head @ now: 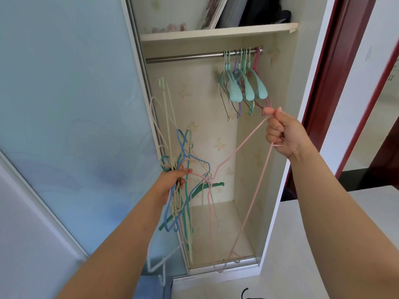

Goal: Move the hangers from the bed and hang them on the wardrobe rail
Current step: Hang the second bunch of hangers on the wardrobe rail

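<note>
My left hand [175, 180] grips a tangled bunch of thin hangers [183, 169] in blue, green, cream and white, low at the wardrobe's left edge. My right hand [282, 131] grips a pink wire hanger [252, 184] at its upper part; the hanger hangs down and its hook end is caught in the bunch. The metal wardrobe rail [185, 57] runs under the shelf. Several hangers [241, 83] in mint, purple and pink hang at the rail's right end, just above my right hand.
A frosted sliding door [71, 117] covers the left side. The shelf [218, 32] above the rail holds books and a dark bag. A red door frame [330, 78] stands to the right, with a white surface [323, 244] below it.
</note>
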The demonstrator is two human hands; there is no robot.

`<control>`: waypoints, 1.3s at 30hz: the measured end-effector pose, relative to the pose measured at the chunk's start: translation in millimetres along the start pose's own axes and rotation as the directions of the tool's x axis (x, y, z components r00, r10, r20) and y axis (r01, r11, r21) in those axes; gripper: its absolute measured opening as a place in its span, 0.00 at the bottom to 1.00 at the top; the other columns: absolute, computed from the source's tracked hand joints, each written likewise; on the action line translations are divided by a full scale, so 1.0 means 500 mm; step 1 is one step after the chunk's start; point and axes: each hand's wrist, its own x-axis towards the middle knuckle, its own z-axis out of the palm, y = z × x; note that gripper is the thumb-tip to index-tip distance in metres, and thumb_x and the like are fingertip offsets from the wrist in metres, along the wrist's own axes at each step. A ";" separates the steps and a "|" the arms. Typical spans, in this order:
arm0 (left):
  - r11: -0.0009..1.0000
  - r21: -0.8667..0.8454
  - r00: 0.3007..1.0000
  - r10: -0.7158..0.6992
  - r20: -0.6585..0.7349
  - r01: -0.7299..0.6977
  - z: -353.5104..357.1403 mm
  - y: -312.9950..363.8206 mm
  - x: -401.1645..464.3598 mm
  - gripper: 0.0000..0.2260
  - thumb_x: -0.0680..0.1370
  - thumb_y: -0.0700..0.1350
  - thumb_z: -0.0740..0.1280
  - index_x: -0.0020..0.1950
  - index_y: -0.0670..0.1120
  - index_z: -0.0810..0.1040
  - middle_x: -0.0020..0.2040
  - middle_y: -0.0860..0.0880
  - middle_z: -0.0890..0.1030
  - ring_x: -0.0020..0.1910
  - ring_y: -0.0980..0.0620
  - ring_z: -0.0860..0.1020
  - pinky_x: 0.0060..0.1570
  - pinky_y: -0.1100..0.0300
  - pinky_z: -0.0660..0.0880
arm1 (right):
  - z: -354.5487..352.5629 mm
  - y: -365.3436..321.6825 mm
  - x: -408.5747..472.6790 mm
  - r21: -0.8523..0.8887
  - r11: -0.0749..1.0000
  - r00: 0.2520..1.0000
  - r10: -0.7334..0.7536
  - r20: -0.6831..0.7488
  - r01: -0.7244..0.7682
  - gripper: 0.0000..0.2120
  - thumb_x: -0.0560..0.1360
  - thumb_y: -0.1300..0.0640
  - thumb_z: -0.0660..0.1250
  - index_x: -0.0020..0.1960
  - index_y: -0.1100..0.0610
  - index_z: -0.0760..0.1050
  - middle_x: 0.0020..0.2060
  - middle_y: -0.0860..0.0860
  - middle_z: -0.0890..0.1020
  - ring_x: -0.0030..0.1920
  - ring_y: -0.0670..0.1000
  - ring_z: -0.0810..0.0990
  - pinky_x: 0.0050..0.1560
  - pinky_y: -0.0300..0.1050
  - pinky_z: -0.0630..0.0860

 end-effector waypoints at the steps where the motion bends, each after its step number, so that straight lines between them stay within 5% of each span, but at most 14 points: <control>1: 1.000 -0.019 1.000 0.004 -0.001 -0.004 0.001 -0.001 0.006 0.08 0.79 0.37 0.63 0.41 0.45 0.74 0.40 0.49 0.79 0.27 0.55 0.68 0.27 0.61 0.71 | -0.003 0.002 0.007 -0.010 1.000 1.000 -0.004 -0.025 0.004 0.15 0.83 0.53 0.51 0.51 0.58 0.74 0.21 0.45 0.62 0.24 0.45 0.50 0.18 0.32 0.54; 4: 0.996 -0.087 0.999 0.019 -0.033 -0.022 0.010 0.007 0.018 0.12 0.79 0.36 0.62 0.37 0.48 0.71 0.33 0.49 0.68 0.24 0.56 0.68 0.24 0.61 0.71 | -0.019 0.025 0.032 -0.101 0.994 0.969 0.013 -0.248 -0.039 0.12 0.83 0.51 0.54 0.51 0.56 0.73 0.24 0.46 0.64 0.21 0.43 0.57 0.18 0.34 0.58; 7: 0.989 -0.134 0.993 0.045 -0.107 -0.060 0.029 0.020 0.032 0.11 0.79 0.35 0.60 0.39 0.45 0.71 0.31 0.48 0.65 0.21 0.57 0.67 0.24 0.60 0.69 | -0.048 0.064 0.039 -0.054 0.996 0.802 0.027 -0.597 -0.074 0.12 0.80 0.49 0.61 0.46 0.58 0.72 0.29 0.51 0.71 0.22 0.46 0.67 0.22 0.36 0.67; 10: 0.983 -0.167 0.982 0.042 -0.184 -0.073 0.063 0.032 0.040 0.10 0.80 0.34 0.59 0.40 0.43 0.71 0.28 0.48 0.66 0.19 0.57 0.66 0.23 0.61 0.67 | -0.067 0.129 0.024 -0.030 0.981 0.667 0.109 -0.737 -0.194 0.20 0.76 0.40 0.63 0.50 0.59 0.72 0.41 0.55 0.76 0.31 0.52 0.77 0.31 0.44 0.77; 12: 0.983 -0.167 0.978 0.046 -0.204 -0.081 0.091 0.037 0.045 0.09 0.81 0.35 0.59 0.41 0.42 0.70 0.30 0.46 0.65 0.17 0.58 0.65 0.21 0.63 0.66 | -0.059 0.185 0.001 -0.101 0.917 0.692 0.215 -0.689 -0.386 0.32 0.72 0.34 0.64 0.65 0.57 0.68 0.54 0.55 0.75 0.38 0.56 0.81 0.37 0.50 0.80; 15: 0.980 -0.171 0.975 0.061 -0.215 -0.099 0.121 0.038 0.052 0.07 0.81 0.35 0.58 0.43 0.41 0.69 0.31 0.45 0.65 0.17 0.58 0.65 0.21 0.65 0.65 | -0.029 0.263 -0.052 -0.413 0.639 0.733 0.379 -0.565 -0.649 0.47 0.65 0.29 0.67 0.73 0.56 0.59 0.66 0.53 0.69 0.43 0.54 0.80 0.39 0.51 0.81; 17: 0.974 -0.204 0.975 0.058 -0.214 -0.102 0.133 0.036 0.060 0.10 0.80 0.35 0.59 0.40 0.43 0.68 0.31 0.46 0.65 0.20 0.57 0.65 0.23 0.64 0.65 | -0.024 0.294 -0.085 -0.539 0.443 0.696 0.508 -0.507 -0.716 0.52 0.63 0.29 0.70 0.75 0.58 0.55 0.69 0.55 0.66 0.44 0.54 0.78 0.43 0.55 0.81; 20: 0.964 -0.240 0.971 0.060 -0.232 -0.117 0.144 0.024 0.073 0.10 0.79 0.35 0.61 0.39 0.44 0.68 0.31 0.48 0.64 0.20 0.57 0.64 0.26 0.62 0.65 | -0.025 0.304 -0.116 -0.566 0.308 0.584 0.703 -0.406 -0.765 0.56 0.58 0.31 0.73 0.75 0.57 0.55 0.74 0.55 0.60 0.44 0.55 0.80 0.40 0.58 0.82; 27: 0.968 -0.203 0.966 0.100 -0.239 -0.150 0.165 -0.002 0.109 0.14 0.77 0.34 0.64 0.35 0.47 0.67 0.24 0.54 0.67 0.20 0.59 0.63 0.30 0.60 0.64 | -0.022 0.291 -0.134 -0.644 0.195 0.514 0.782 -0.353 -0.739 0.44 0.70 0.29 0.59 0.75 0.55 0.55 0.76 0.55 0.56 0.49 0.59 0.79 0.49 0.64 0.79; 29: 0.966 -0.212 0.965 0.094 -0.246 -0.149 0.172 -0.004 0.119 0.15 0.77 0.34 0.64 0.33 0.48 0.65 0.21 0.57 0.65 0.19 0.58 0.63 0.31 0.60 0.63 | -0.018 0.281 -0.129 -0.662 0.167 0.513 0.774 -0.371 -0.731 0.45 0.69 0.26 0.53 0.76 0.54 0.55 0.76 0.57 0.57 0.53 0.61 0.78 0.45 0.61 0.80; 33: 0.967 -0.215 0.964 0.082 -0.252 -0.138 0.175 -0.002 0.132 0.17 0.76 0.33 0.63 0.32 0.48 0.62 0.20 0.56 0.63 0.20 0.57 0.62 0.30 0.59 0.61 | -0.021 0.271 -0.119 -0.627 0.195 0.502 0.787 -0.359 -0.754 0.52 0.62 0.26 0.66 0.74 0.57 0.59 0.74 0.60 0.60 0.55 0.65 0.79 0.36 0.56 0.81; 35: 0.976 -0.178 0.966 0.079 -0.245 -0.125 0.174 0.001 0.134 0.17 0.76 0.32 0.63 0.33 0.48 0.64 0.24 0.53 0.65 0.24 0.55 0.62 0.32 0.59 0.62 | -0.032 0.274 -0.115 -0.621 0.211 0.513 0.779 -0.359 -0.755 0.45 0.65 0.34 0.72 0.72 0.56 0.60 0.72 0.61 0.62 0.49 0.60 0.80 0.33 0.51 0.81; 39: 0.994 -0.097 0.990 0.039 -0.135 -0.052 0.161 0.013 0.137 0.05 0.78 0.33 0.62 0.48 0.40 0.76 0.42 0.36 0.79 0.28 0.54 0.64 0.28 0.62 0.66 | -0.073 0.255 -0.104 -0.553 0.284 0.561 0.705 -0.433 -0.784 0.29 0.69 0.44 0.69 0.63 0.57 0.67 0.44 0.58 0.75 0.31 0.51 0.76 0.30 0.39 0.71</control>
